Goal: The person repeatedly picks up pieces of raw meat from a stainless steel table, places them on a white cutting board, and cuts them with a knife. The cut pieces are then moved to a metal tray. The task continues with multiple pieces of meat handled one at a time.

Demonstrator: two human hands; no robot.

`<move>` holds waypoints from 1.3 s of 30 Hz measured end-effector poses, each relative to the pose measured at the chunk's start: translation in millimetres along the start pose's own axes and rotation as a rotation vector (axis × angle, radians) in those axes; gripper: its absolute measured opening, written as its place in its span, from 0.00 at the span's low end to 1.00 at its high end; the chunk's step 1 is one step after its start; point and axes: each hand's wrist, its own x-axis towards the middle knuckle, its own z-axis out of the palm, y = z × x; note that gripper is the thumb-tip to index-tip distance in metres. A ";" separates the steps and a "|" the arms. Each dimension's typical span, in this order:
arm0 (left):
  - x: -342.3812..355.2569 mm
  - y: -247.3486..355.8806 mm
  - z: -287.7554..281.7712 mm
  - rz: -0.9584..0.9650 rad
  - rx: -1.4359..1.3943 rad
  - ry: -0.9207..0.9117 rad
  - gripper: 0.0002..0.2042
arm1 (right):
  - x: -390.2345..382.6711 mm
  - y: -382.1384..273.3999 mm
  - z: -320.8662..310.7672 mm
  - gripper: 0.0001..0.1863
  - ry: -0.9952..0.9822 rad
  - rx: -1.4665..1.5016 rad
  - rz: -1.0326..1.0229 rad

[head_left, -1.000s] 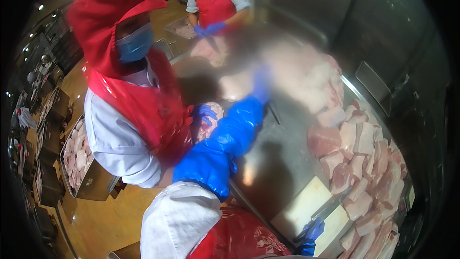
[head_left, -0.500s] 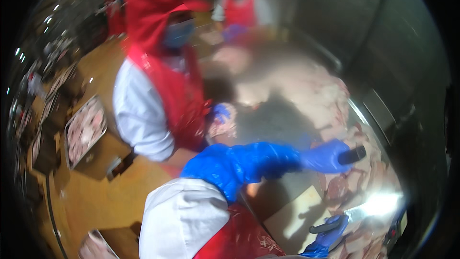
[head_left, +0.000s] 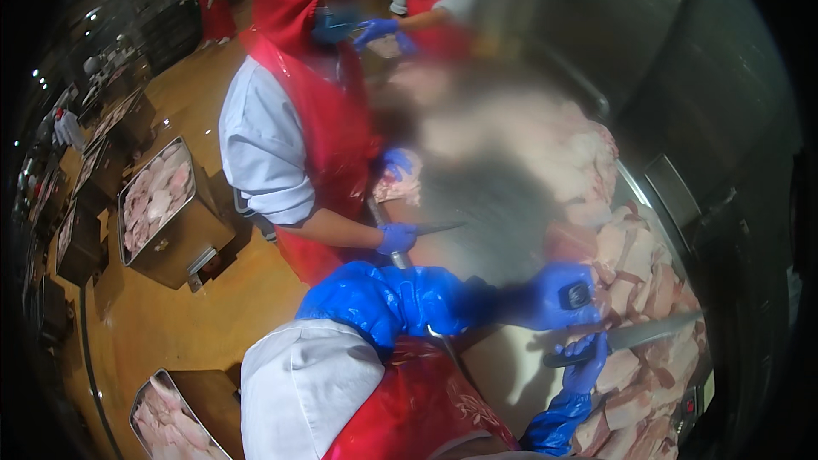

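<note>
My left hand [head_left: 554,298], in a blue glove, is closed on a dark-handled tool [head_left: 576,294]; the rest of the tool is hard to make out. Just below it, my right hand [head_left: 584,358] grips a knife [head_left: 648,332] by its dark handle, its broad blade pointing right over a pile of cut meat [head_left: 648,383]. A pale cutting board [head_left: 498,358] lies beneath and left of my hands on the steel table [head_left: 477,230]. Large pale slabs of meat [head_left: 545,136] lie farther back, partly blurred by a misty patch in the picture.
A co-worker [head_left: 307,119] in red stands close on my left, holding a knife [head_left: 434,227] and touching meat. Another person [head_left: 426,0] works across the table. Metal bins of meat [head_left: 175,204] stand on the floor at left. A steel wall [head_left: 699,77] borders the right side.
My left hand has moved from reaching over the table's middle to the right, above my right hand. My right hand has risen, its knife turned rightward. The co-worker's knife has come into sight.
</note>
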 end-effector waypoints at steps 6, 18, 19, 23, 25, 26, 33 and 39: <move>-14.8 25.1 13.2 0.265 0.027 -0.263 0.12 | -4.0 49.8 -52.8 0.14 0.177 -0.661 0.204; -16.4 30.1 16.8 0.462 -0.185 -0.487 0.16 | -45.5 9.6 7.7 0.10 0.017 -0.512 -0.098; -17.9 27.9 19.0 0.460 -0.177 -0.500 0.16 | -43.4 27.7 -1.7 0.15 0.044 -0.580 -0.147; -22.2 14.8 37.2 0.496 -0.268 -0.531 0.18 | -27.8 65.4 -64.3 0.27 -0.018 -0.892 -0.177; -19.5 18.5 38.9 0.507 -0.241 -0.526 0.19 | -27.8 53.4 -38.1 0.27 0.039 -0.856 -0.145; -13.8 22.1 40.4 0.505 -0.252 -0.539 0.19 | -29.6 42.3 -23.1 0.26 0.064 -0.848 -0.146; 8.7 30.1 60.2 0.616 -0.353 -0.506 0.18 | -48.3 30.6 -37.5 0.27 0.193 -0.993 -0.086; 17.6 25.8 55.0 0.693 -0.181 -0.422 0.23 | -79.0 51.8 -73.3 0.27 0.279 -1.078 0.021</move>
